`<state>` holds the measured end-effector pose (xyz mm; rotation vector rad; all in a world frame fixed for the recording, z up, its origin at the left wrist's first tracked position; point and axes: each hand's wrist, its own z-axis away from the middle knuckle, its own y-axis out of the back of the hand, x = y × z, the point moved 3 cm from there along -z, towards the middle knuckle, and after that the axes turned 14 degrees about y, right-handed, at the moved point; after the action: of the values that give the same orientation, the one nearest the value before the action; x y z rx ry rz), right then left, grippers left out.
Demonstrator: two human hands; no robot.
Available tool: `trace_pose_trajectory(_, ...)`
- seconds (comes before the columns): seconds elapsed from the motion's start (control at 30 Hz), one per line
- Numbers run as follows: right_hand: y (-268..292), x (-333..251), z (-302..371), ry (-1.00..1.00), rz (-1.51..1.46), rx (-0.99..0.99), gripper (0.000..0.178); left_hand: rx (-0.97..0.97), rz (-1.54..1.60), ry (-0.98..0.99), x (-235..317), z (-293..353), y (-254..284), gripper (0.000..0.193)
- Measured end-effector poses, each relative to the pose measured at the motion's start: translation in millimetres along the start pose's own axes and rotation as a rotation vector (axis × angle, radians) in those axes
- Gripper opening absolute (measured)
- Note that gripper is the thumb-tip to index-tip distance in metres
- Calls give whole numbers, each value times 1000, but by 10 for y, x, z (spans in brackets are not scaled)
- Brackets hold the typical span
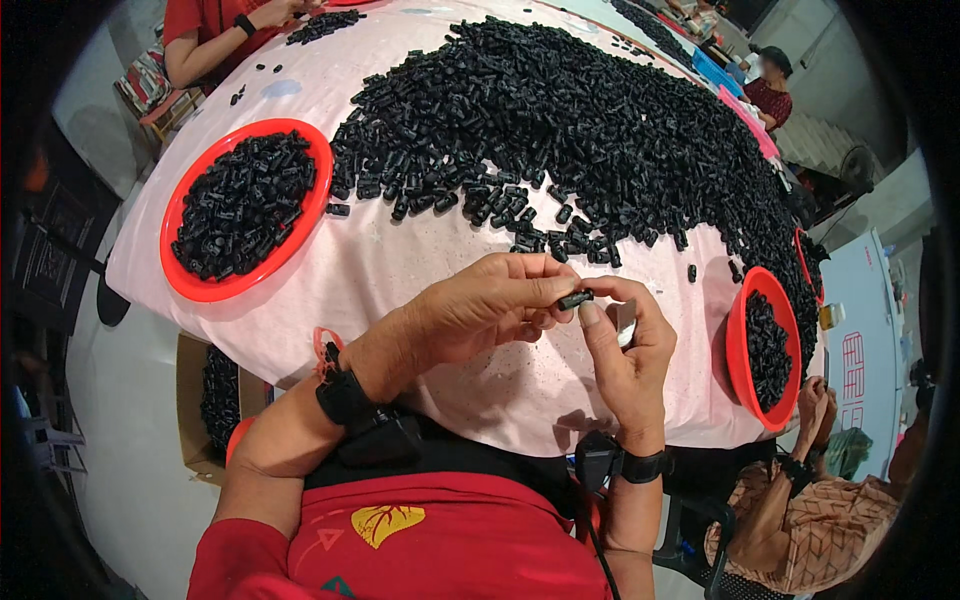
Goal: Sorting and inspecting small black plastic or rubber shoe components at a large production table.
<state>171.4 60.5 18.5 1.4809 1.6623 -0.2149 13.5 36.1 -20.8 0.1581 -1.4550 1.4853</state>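
Over the near part of the cloth-covered table, my left hand (490,300) pinches a small black plastic part (573,300), roughly a short cylinder, between thumb and forefinger. My right hand (640,350) meets it from the other side, its thumb and index fingertip at the part's end. A small silvery piece (627,326) is tucked inside the curled right fingers; its kind cannot be made out. Just beyond my hands lies the near edge of a large heap of similar black parts (550,120).
Red basins of black parts stand on the pink cloth (450,400): a left basin (325,165) and a right basin (738,345). Below the table's left edge is a cardboard box (190,400). Other people sit around the table, one person's arm (765,520) close at right.
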Motion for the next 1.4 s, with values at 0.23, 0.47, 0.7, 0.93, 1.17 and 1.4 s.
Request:
trace_pose_trajectory(0.23,-8,-14,7,-31,124,92,15,34,-38,-125,68,26,-26,31)
trace_pose_trajectory(0.47,-49,-94,20,22,144,48,17,49,-67,-147,59,30,-34,24)
trace_pose_trajectory(0.7,-46,-14,35,256,241,53,31,32,-55,-126,18,-18,11,23)
trace_pose_trajectory(0.93,4,-65,65,396,393,-41,33,75,-22,-107,-7,-37,4,22)
trace_pose_trajectory(1.17,-53,-64,37,312,333,57,26,40,-52,-108,-7,-37,9,24)
trace_pose_trajectory(1.4,-68,-131,24,378,366,81,21,97,-52,-116,13,-11,-22,24)
